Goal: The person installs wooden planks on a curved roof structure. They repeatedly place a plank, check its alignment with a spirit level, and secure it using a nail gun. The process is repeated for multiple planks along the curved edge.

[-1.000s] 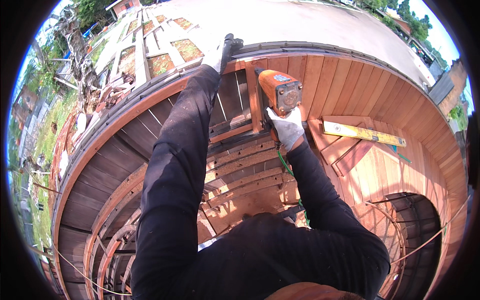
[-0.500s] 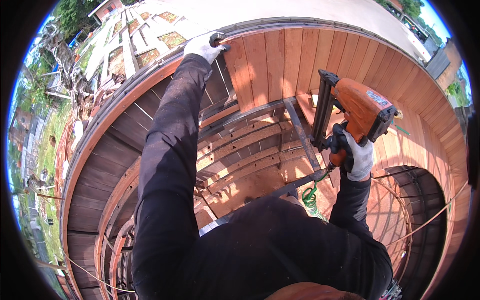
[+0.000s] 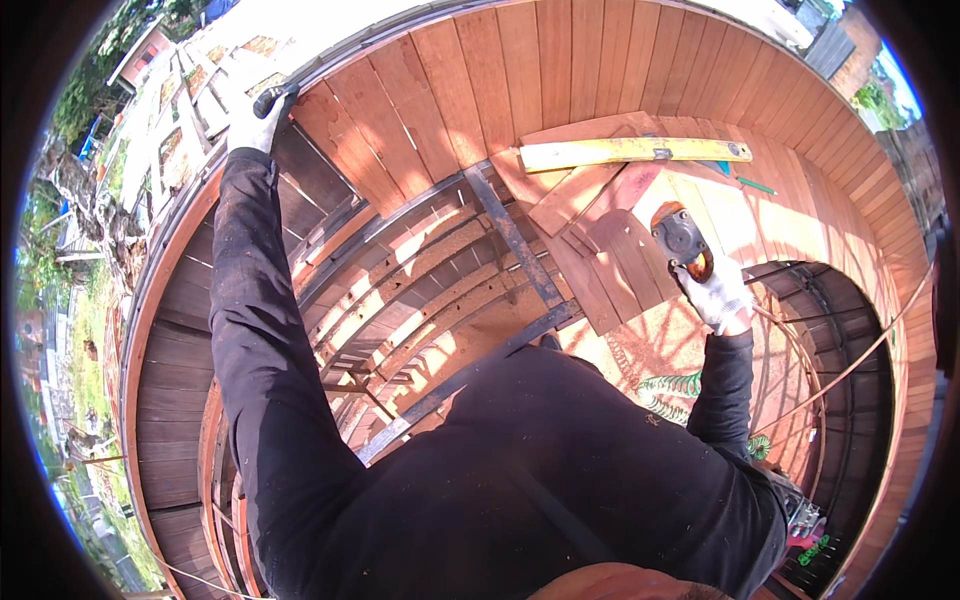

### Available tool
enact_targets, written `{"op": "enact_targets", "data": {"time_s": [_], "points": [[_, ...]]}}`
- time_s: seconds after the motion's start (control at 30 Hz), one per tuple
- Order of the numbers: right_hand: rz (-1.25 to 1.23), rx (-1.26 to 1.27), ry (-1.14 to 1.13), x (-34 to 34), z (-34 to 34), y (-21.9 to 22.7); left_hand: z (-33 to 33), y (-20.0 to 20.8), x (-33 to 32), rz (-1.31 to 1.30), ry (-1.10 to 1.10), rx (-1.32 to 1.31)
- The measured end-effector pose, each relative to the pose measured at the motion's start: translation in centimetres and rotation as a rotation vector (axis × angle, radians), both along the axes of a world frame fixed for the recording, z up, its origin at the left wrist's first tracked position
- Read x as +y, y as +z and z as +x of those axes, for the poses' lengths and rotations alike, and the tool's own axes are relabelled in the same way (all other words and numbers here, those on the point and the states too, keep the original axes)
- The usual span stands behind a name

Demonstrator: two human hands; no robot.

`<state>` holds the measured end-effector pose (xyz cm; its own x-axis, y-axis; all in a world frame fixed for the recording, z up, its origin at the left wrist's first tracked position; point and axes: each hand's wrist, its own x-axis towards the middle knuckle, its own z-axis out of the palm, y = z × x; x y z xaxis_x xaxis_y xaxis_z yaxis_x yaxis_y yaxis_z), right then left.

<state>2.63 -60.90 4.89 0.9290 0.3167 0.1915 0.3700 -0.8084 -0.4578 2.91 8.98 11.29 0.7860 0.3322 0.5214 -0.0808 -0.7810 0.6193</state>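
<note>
Left hand (image 3: 262,118), seen in the head view in a pale glove with dark fingertips, is placed at the curved upper rim (image 3: 348,46), touching the outer corner of the end board (image 3: 343,150). Its fingers are bent; whether the board is gripped or merely pressed cannot be told. By the right hand (image 3: 717,295), gloved likewise, an orange nail gun (image 3: 682,238) is held well apart from the end board. The glove is closed around its handle, and a dark grey cap is turned up toward the camera.

From the end board, a row of reddish boards (image 3: 505,70) is carried along the rim to the right. Dark boards (image 3: 170,390) are seen on the left, below the rim. Across the middle, a grey metal frame (image 3: 513,236) is set at the boards' lower ends. Beside it, a panel of short boards (image 3: 620,260) is seen, with a yellow spirit level (image 3: 600,153) laid above it and a thin green stick (image 3: 757,187) near the level's right end. Below the nail gun, loops of green coiled hose (image 3: 672,384) are partly hidden by the person's dark clothing.
</note>
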Motion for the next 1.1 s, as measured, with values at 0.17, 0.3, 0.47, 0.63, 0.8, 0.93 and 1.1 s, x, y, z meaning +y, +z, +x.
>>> {"op": "enact_targets", "data": {"time_s": [0.17, 0.3, 0.47, 0.63, 0.8, 0.93, 1.1], "points": [[-0.245, 0.096, -0.189, -2.6, 3.0, -5.2, -0.1, 0.6, -5.6, -0.044, 0.129, -0.228], [-0.4, 0.056, -0.152, -3.7, 5.7, -9.4, -0.2, -4.2, -19.6, 0.315, 0.309, -0.423], [-0.548, 0.069, -0.058, -3.5, 8.0, -11.8, 1.9, -18.2, -34.6, -0.029, -0.059, 0.292], [-0.548, 0.194, 0.008, -3.4, 8.3, -10.4, 3.8, -22.2, -40.1, 0.108, 0.059, 0.56], [-0.542, 0.148, 0.097, -3.8, 9.3, -7.1, 5.7, -20.1, -40.6, 0.262, 0.053, 0.813], [-0.402, 0.124, 0.097, -3.7, 12.6, -7.6, 6.3, -18.6, -41.7, 0.238, 0.049, 0.846], [-0.356, -0.006, 0.146, 1.9, 17.4, -7.5, 5.8, -19.7, -41.7, 0.162, 0.076, 0.783]]}}
